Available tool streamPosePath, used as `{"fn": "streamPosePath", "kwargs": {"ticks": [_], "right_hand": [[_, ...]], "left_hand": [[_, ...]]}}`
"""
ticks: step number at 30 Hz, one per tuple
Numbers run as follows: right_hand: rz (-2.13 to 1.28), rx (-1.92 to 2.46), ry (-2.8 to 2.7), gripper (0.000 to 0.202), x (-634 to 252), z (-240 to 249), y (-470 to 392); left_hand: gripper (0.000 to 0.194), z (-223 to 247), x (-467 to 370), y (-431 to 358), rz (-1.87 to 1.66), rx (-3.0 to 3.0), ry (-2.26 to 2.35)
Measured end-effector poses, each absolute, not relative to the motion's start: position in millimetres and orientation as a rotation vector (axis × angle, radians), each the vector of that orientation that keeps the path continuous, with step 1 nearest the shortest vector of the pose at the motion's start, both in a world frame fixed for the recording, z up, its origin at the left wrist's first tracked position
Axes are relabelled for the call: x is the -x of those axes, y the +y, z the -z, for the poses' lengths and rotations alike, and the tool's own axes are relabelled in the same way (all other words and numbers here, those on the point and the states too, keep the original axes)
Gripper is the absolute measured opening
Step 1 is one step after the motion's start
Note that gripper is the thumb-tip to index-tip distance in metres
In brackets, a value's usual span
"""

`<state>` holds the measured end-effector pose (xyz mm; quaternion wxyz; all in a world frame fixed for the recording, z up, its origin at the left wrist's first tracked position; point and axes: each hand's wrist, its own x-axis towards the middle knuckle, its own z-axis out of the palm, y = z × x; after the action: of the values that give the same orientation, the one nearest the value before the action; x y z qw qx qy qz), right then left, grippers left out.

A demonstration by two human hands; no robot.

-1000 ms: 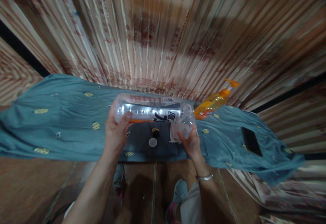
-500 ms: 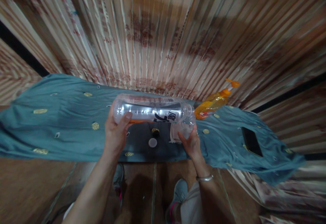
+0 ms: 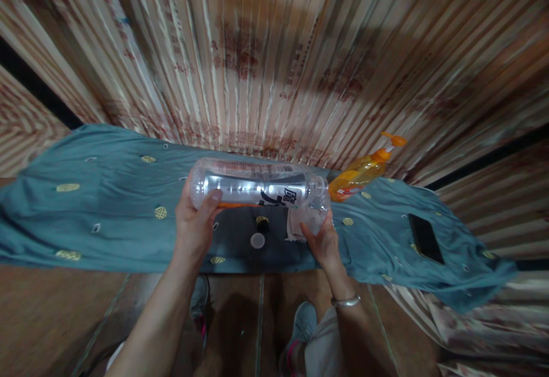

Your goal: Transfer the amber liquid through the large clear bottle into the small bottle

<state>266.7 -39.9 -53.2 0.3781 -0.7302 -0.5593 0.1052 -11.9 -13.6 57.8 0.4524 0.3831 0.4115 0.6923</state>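
Observation:
A large clear plastic bottle (image 3: pixel 253 187) with a silver label and black characters lies on its side in the air. My left hand (image 3: pixel 195 217) is closed around its base end, thumb on the label. The bottle's neck points right, at the mouth of a small clear plastic container (image 3: pixel 317 211). My right hand (image 3: pixel 321 239) is wrapped round that container from below. Whether liquid passes between them I cannot tell. Under the bottle, a dark cap (image 3: pixel 262 225) and a round white lid (image 3: pixel 257 241) lie on the cloth. A folded pale cloth (image 3: pixel 295 225) is partly hidden behind the container.
A yellow pump bottle (image 3: pixel 358 177) with an orange top stands right of the container. A black phone (image 3: pixel 425 238) lies farther right on the green patterned tablecloth (image 3: pixel 120 194). Behind the table hangs a striped curtain (image 3: pixel 266 68).
Almost nothing differs. Both hands, the bottle and the container keep their places, and the view has shifted very slightly.

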Motion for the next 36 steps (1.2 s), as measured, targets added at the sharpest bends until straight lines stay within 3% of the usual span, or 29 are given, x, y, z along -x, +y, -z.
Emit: {"fn": "streamPosePath", "kwargs": {"ticks": [36], "right_hand": [[-0.332,1.838,-1.415,0.082,-263.9,43.4,-40.2]], "left_hand": [[0.061,-59.7,12.4,-13.8,-1.697,-1.0,1.004]]}}
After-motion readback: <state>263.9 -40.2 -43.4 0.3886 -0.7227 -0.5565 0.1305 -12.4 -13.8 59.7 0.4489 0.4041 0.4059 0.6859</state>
